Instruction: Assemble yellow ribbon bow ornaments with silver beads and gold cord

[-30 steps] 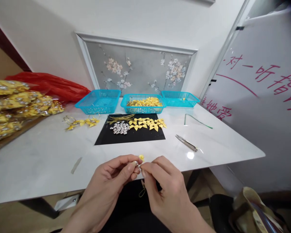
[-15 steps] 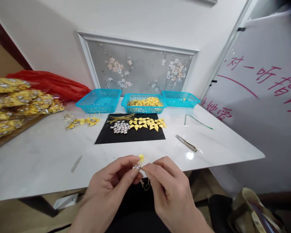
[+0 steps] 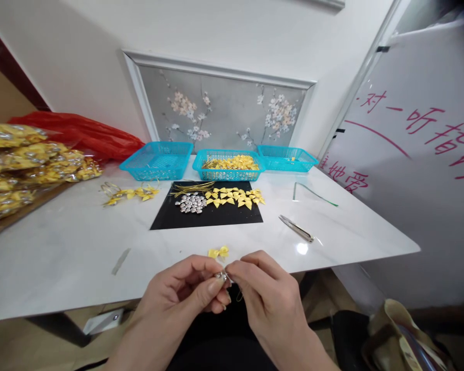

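Silver beads (image 3: 221,277) are pinched between the thumb and fingers of my left hand (image 3: 183,291), above the table's front edge. My right hand (image 3: 268,296) is closed right beside them, its thumb and forefinger pressed together on a thin gold wire (image 3: 239,295), which loops down below the fingers. The exact grip on the wire is partly hidden. Just beyond my fingertips a yellow ribbon bow (image 3: 218,252) shows on the white table. Farther off, a black mat (image 3: 201,220) bears a cluster of silver beads (image 3: 192,203), yellow folded pieces (image 3: 232,196) and gold wires (image 3: 193,188).
Three blue baskets stand along the wall; the middle basket (image 3: 229,175) holds yellow pieces. Snippers (image 3: 296,228) and a green strip (image 3: 317,194) lie at right. Finished yellow pieces (image 3: 133,194) lie left of the mat, with bagged ones (image 3: 34,159) farther left.
Both hands have dropped slightly toward me, still together around the beads. More of the yellow bow beyond the fingers shows now.
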`<act>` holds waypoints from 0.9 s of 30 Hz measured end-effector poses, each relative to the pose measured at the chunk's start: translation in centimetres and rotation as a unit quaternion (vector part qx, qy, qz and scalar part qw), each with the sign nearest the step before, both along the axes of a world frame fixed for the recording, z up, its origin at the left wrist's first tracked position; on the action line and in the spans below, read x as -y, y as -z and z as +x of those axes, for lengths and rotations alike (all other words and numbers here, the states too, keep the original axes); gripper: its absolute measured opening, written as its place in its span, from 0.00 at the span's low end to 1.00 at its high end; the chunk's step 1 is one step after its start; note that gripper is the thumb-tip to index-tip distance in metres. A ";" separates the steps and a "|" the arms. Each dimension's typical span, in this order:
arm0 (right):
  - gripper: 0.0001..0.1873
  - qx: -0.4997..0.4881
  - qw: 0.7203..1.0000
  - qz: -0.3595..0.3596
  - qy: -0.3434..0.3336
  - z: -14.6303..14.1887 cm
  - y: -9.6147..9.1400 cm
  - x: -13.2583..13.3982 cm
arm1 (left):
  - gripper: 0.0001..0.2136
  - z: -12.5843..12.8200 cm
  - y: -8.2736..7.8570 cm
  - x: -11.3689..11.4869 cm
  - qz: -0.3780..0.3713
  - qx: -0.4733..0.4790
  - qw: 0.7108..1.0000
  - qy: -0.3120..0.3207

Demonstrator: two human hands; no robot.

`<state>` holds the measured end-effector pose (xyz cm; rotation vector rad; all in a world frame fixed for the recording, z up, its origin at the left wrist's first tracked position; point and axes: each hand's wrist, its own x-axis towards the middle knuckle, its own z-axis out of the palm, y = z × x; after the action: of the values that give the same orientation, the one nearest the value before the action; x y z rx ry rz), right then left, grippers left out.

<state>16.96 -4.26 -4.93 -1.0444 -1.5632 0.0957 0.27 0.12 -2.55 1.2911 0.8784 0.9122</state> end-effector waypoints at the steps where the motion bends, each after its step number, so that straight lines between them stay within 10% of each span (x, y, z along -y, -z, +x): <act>1: 0.14 -0.009 1.000 -0.004 -0.009 0.0 0.1 0.0 | 0.08 0.1 -0.1 0.0 -0.001 -0.002 1.000 0.003; 15: 0.11 0.087 0.995 -0.050 0.020 -0.6 0.3 0.5 | 0.07 1.1 0.3 0.9 0.158 -0.202 0.963 -0.088; 19: 0.14 0.083 0.995 0.015 0.060 -0.7 0.5 0.0 | 0.08 1.2 0.9 0.4 0.101 -0.181 0.975 -0.073; 27: 0.13 -0.302 0.949 -0.023 -0.088 0.6 -2.0 0.8 | 0.11 1.1 2.1 -2.9 0.093 -0.210 0.968 -0.100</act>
<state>17.54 -5.09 -2.89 -0.8045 -1.0878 0.5283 1.34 3.07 -4.62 1.6130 1.2958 0.9078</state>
